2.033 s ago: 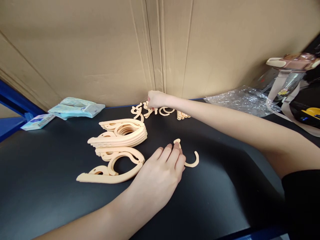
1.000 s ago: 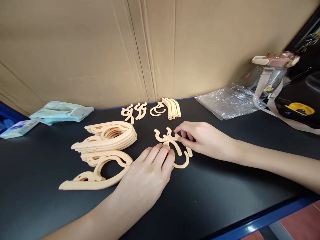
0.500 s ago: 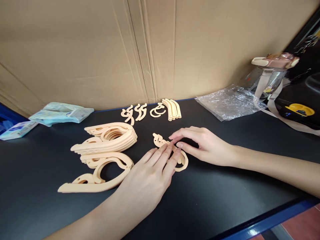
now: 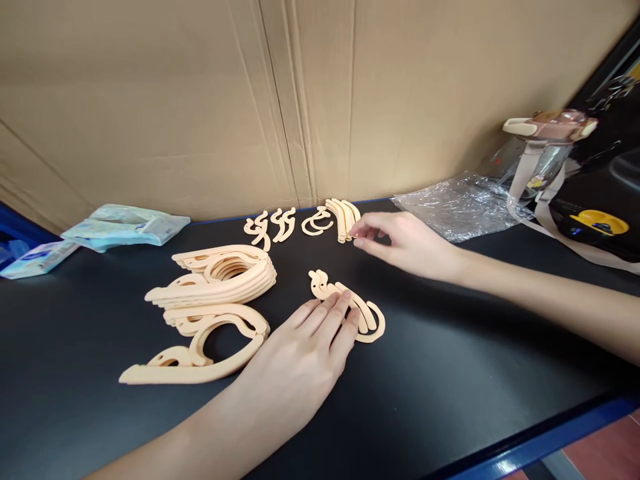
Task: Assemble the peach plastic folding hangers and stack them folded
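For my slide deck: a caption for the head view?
Left hand on cream pieces, right hand at curved strips.

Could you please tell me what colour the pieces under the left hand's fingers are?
The pieces are pale peach, as the head view shows.

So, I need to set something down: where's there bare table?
Between the left hand, the right forearm and the blue front edge; also left of the beige stacks, nearer than the pale packs. Crowded: beneath the left hand and at the back, among loose pieces.
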{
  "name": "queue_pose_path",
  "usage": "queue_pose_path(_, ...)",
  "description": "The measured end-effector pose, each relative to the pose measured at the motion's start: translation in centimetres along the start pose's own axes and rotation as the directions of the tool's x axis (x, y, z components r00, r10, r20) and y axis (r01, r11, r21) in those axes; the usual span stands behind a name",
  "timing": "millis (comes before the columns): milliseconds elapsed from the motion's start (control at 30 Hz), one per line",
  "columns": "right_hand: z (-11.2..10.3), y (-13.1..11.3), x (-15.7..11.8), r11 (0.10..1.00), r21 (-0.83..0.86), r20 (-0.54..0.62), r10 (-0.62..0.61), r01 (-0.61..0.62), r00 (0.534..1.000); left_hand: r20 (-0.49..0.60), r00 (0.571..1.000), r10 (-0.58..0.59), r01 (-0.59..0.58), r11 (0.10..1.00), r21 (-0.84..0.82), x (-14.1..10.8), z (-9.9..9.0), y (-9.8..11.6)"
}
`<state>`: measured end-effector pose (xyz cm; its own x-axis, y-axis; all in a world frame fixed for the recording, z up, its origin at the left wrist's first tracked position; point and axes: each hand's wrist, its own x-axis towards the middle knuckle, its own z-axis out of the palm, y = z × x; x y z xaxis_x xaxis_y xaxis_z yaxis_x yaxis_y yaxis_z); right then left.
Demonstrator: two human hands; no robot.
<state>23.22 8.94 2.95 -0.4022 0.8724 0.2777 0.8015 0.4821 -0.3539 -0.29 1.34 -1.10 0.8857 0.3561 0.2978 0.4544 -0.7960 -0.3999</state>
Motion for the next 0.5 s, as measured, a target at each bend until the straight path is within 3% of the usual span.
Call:
queue_pose_path(267,0.2,2.1,8.0,0.939,-0.243,0.018,0.256,-0.244,0.967,-0.015,1.0,-0.005,0.005,1.0,-0.002,0.2,0.1,-0.1)
queue_pose_path(500,0.7,0.8,10.8,0.89,-0.343,0.104,0.354,-0.3,0.93,-0.028,1.0,-0.009,0.009,1.0,-0.005,0.1,0.1,-0.1)
